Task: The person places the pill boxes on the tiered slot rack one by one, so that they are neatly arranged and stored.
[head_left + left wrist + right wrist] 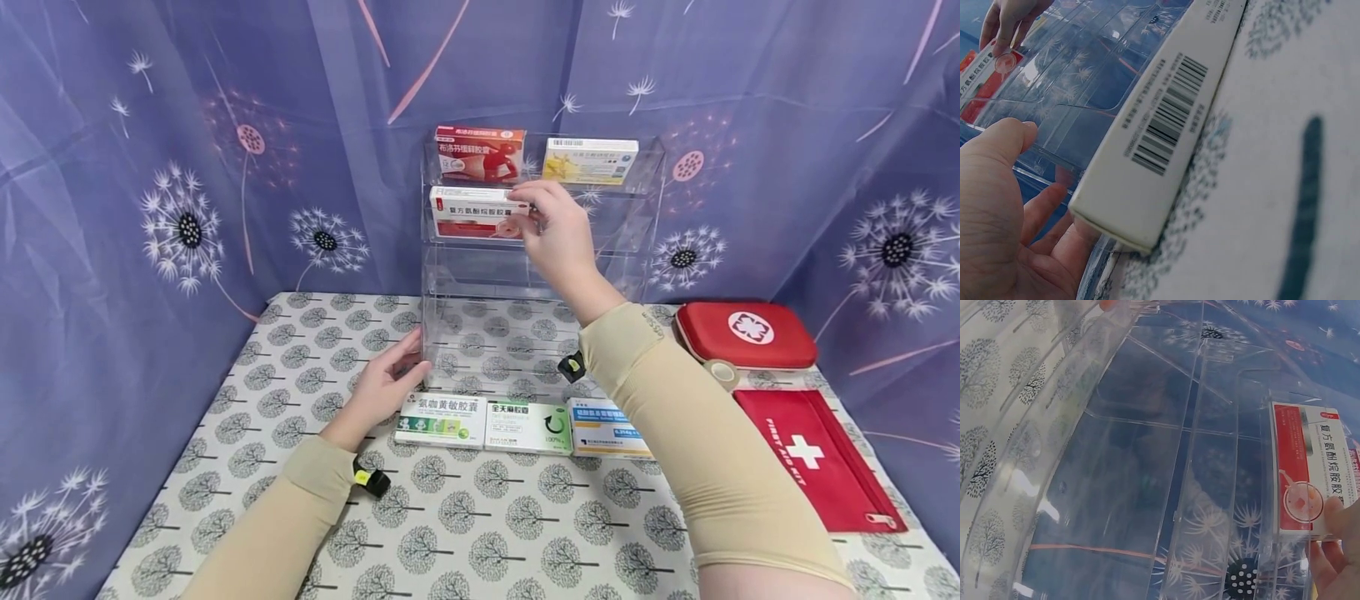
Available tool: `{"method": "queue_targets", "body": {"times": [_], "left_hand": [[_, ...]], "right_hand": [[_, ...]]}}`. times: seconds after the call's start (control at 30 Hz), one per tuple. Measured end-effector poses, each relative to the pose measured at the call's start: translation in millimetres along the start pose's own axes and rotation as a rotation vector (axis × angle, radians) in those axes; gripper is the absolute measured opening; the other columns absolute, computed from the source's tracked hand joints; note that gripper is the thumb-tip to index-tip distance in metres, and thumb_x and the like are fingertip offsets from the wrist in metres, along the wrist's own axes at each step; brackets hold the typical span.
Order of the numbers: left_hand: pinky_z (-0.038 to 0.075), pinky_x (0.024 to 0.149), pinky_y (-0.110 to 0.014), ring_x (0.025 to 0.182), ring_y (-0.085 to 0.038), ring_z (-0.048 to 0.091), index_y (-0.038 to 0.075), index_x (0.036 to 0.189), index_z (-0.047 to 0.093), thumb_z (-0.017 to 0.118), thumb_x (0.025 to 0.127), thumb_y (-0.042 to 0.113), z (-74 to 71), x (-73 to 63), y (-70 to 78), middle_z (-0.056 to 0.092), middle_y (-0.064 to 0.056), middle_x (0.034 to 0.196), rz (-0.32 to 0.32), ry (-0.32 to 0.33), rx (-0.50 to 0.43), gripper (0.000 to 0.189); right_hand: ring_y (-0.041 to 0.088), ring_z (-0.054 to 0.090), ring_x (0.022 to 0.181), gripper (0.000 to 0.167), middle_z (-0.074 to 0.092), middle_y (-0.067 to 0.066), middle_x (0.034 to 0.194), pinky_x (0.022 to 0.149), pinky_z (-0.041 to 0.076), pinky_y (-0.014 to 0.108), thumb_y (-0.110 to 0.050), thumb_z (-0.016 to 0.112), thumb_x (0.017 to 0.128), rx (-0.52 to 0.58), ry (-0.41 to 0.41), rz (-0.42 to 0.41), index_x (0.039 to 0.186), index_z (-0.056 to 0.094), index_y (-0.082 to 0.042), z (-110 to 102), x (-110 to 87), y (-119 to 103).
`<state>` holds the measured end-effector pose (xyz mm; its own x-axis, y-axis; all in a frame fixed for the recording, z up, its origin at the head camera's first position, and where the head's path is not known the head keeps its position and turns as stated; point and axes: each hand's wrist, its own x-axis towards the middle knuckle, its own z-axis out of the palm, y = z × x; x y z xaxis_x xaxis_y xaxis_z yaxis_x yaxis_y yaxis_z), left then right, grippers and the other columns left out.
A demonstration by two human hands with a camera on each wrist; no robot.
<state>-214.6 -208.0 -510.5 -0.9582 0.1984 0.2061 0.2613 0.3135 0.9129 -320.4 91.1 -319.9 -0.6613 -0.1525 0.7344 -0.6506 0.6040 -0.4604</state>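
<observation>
"How do the hands meet the rack [480,273]?"

"Left hand [381,385] loosely open, thumb spread, at its lower left side; right hand [558,232] raised before it, pinching."

"Pinching what?"

"The red-white box [471,215], right end, at the rack's second tier from top."

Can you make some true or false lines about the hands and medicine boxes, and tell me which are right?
1. The right hand holds a white-and-red box. True.
2. The left hand is at the top of the clear rack. False: it is at the lower left side.
3. Three boxes lie on the table in front of the rack. True.
4. The first aid pouch is blue. False: it is red.
</observation>
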Motion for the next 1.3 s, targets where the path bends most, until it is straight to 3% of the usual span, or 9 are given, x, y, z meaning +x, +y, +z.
{"method": "queue_targets", "body": {"times": [0.37, 0.57, 0.8, 1.03, 1.3], "left_hand": [[0.061, 0.114, -0.038, 0.139, -0.036, 0.069, 0.033, 0.168, 0.046, 0.076, 0.106, 0.027, -1.3, -0.5, -1.0, 0.063, -0.016, 0.159, -0.01, -0.006, 0.034, 0.069], [0.061, 0.114, -0.04, 0.138, -0.038, 0.069, 0.03, 0.169, 0.045, 0.075, 0.106, 0.025, -1.5, -1.1, 0.5, 0.063, -0.017, 0.16, 0.0, -0.011, 0.031, 0.069], [0.061, 0.114, -0.038, 0.138, -0.038, 0.07, 0.028, 0.169, 0.045, 0.075, 0.107, 0.024, -1.7, -0.6, 1.2, 0.063, -0.016, 0.159, 0.003, -0.011, 0.034, 0.069], [0.063, 0.111, -0.033, 0.138, -0.037, 0.07, 0.03, 0.168, 0.046, 0.076, 0.106, 0.025, -1.1, -1.1, 3.6, 0.062, -0.016, 0.16, -0.012, -0.009, 0.025, 0.07], [0.062, 0.113, -0.034, 0.137, -0.037, 0.07, 0.027, 0.169, 0.046, 0.075, 0.106, 0.025, -0.2, -1.5, 1.6, 0.063, -0.015, 0.159, -0.031, 0.004, 0.025, 0.069]], "right_hand": [[0.028, 0.07, 0.135, 0.028, 0.074, 0.011, 0.14, 0.112, 0.063, 0.033, -0.003, 0.078, 0.1, -0.017, -0.022, 0.028, 0.128, 0.078, -0.004, -1, -1.3, -4], [0.028, 0.068, 0.138, 0.031, 0.073, 0.011, 0.144, 0.109, 0.065, 0.033, -0.006, 0.078, 0.101, -0.011, -0.034, 0.038, 0.132, 0.077, -0.004, -2, -3.2, -7], [0.027, 0.07, 0.134, 0.035, 0.073, 0.01, 0.143, 0.108, 0.066, 0.036, -0.016, 0.085, 0.099, -0.009, 0.011, 0.053, 0.131, 0.078, -0.006, -7, -10.2, -5], [0.029, 0.071, 0.129, 0.036, 0.074, 0.012, 0.139, 0.112, 0.063, 0.036, -0.017, 0.086, 0.098, 0.034, 0.061, 0.021, 0.131, 0.077, -0.005, -22, -26.6, 1], [0.036, 0.073, 0.119, 0.046, 0.074, 0.019, 0.137, 0.109, 0.064, 0.044, -0.015, 0.086, 0.096, 0.055, 0.023, -0.056, 0.138, 0.072, -0.002, -42, -61.4, 3]]}}
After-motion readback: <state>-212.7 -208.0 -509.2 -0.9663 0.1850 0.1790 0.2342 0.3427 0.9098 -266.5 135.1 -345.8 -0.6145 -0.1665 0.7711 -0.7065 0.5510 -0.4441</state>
